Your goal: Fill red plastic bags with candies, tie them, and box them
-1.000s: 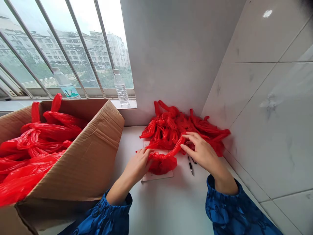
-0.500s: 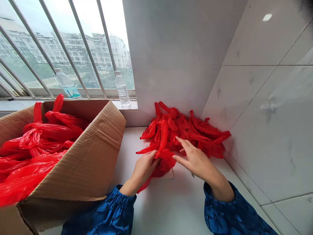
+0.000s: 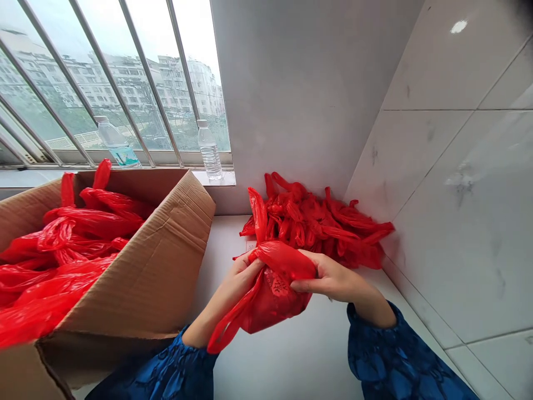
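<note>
Both my hands hold one red plastic bag (image 3: 275,300) above the white surface. My left hand (image 3: 241,272) is closed around its gathered neck, with one handle loop sticking up and another hanging down toward my sleeve. At the bag's right side, my right hand (image 3: 327,275) pinches the plastic between thumb and fingers. Dark printed characters show on the front of the bag. Just beyond my hands lies a heap of red plastic bags (image 3: 316,219) against the wall.
To the left stands an open cardboard box (image 3: 154,266) filled with red plastic bags (image 3: 83,239). Two clear bottles, a labelled bottle (image 3: 119,145) and a plain bottle (image 3: 209,151), are on the sill by the barred window. A tiled wall (image 3: 458,222) bounds the right side.
The bag in my left hand has come up off the surface toward me and opened out. My right hand, spread and apart from it before, now grips its right side.
</note>
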The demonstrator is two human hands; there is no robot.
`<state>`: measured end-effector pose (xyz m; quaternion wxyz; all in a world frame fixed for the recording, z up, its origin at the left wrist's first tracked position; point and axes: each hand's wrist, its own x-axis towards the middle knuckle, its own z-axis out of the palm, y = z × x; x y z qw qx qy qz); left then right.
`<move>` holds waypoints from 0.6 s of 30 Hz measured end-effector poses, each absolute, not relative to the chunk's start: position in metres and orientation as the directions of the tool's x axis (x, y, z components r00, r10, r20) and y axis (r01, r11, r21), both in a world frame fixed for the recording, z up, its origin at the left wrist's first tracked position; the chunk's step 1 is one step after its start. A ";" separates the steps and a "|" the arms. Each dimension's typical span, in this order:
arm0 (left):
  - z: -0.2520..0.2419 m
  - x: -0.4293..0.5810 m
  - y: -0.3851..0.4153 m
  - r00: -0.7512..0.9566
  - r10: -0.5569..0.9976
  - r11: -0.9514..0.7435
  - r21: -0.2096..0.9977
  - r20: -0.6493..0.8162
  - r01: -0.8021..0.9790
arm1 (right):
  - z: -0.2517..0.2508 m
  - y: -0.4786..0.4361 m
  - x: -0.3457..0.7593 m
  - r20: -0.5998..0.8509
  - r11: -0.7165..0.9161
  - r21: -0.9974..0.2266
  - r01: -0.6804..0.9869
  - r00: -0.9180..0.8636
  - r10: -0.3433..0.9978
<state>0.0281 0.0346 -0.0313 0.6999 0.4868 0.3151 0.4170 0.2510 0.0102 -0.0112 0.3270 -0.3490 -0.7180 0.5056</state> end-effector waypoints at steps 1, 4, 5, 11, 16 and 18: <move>-0.031 0.028 0.034 0.469 0.881 0.227 0.926 -0.062 -0.303 | -0.010 0.010 0.252 0.111 0.233 -0.959 0.163 -0.542 0.833; -0.030 0.027 0.033 0.488 0.868 0.284 0.900 -0.096 -0.329 | -0.008 0.008 0.255 0.095 0.216 -0.962 0.164 -0.541 0.836; -0.030 0.026 0.033 0.495 0.863 0.291 0.899 -0.099 -0.327 | -0.008 0.008 0.256 0.096 0.217 -0.962 0.164 -0.544 0.834; -0.030 0.026 0.036 0.506 0.854 0.305 0.904 -0.121 -0.300 | -0.008 0.010 0.257 0.104 0.228 -0.961 0.159 -0.554 0.826; -0.034 0.030 0.040 0.374 0.915 0.299 0.881 -0.155 -0.366 | -0.015 0.012 0.252 0.091 0.172 -0.966 0.194 -0.368 0.925; -0.035 0.031 0.041 0.298 0.939 0.284 0.876 -0.172 -0.391 | -0.020 0.015 0.247 0.051 0.118 -0.964 0.240 -0.271 0.961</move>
